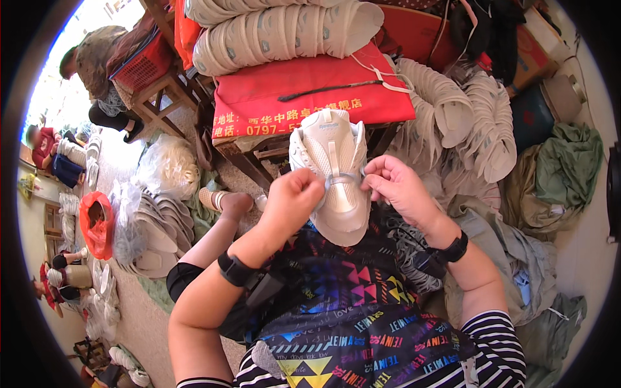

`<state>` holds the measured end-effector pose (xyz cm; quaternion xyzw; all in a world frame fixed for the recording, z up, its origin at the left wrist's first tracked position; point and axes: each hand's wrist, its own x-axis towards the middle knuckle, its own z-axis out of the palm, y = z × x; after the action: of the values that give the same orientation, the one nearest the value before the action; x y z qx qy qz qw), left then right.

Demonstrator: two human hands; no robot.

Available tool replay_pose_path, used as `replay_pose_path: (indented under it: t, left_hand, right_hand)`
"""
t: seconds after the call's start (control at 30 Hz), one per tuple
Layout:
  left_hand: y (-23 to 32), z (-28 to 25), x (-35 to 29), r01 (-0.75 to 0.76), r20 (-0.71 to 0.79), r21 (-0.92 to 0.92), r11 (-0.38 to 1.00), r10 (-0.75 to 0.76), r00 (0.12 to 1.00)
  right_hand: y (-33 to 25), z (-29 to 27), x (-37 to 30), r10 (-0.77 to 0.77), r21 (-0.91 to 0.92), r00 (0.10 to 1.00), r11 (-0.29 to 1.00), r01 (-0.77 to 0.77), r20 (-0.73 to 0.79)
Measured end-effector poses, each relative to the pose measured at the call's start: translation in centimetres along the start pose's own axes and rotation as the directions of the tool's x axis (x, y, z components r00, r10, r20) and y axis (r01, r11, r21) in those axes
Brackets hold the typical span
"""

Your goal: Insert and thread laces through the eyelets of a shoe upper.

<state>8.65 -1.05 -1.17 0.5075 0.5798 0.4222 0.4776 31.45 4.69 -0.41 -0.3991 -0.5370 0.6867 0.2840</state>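
Observation:
A pale cream shoe upper [349, 216] rests upright before me, its toe toward my lap and its tongue toward the stand. A light grey shoelace [343, 178] crosses the lower tongue. My left hand [294, 199] is closed at the upper's left edge, thumb and fingers pinched on one side of the lace. On the other side, my right hand [398, 187] pinches near the right eyelets with thumb and forefinger. The lace ends within both hands are mostly hidden by the fingers.
A stand under a red cloth [259, 90] bears stacked shoe uppers [284, 39] and a dark thin tool [330, 89]. More nested uppers [446, 97] hang at the right. Bundled laces [414, 252] lie by my right forearm. Other people work at the far left.

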Motion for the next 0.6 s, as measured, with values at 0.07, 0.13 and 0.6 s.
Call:
replay_pose_path:
  t: [0.07, 0.13, 0.6]
  left_hand:
    - [0.5, -0.3, -0.6, -0.095, 0.062, 0.322, 0.942, 0.079, 0.995]
    - [1.2, -0.5, -1.0, -0.254, 0.053, 0.572, 0.780, 0.274, 0.960]
    - [5.0, -4.6, 2.8, -0.607, 0.506, 0.621, 0.495, 0.339, 0.793]
  right_hand:
    - [-0.6, 0.7, 0.0, -0.091, 0.015, 0.995, 0.996, 0.092, -0.048]
    - [-0.6, 1.1, 0.1, -0.180, 0.026, 0.980, 0.983, 0.183, -0.090]
    - [-0.9, 1.0, -0.2, 0.031, -0.204, 0.999, 0.979, -0.028, 0.010]
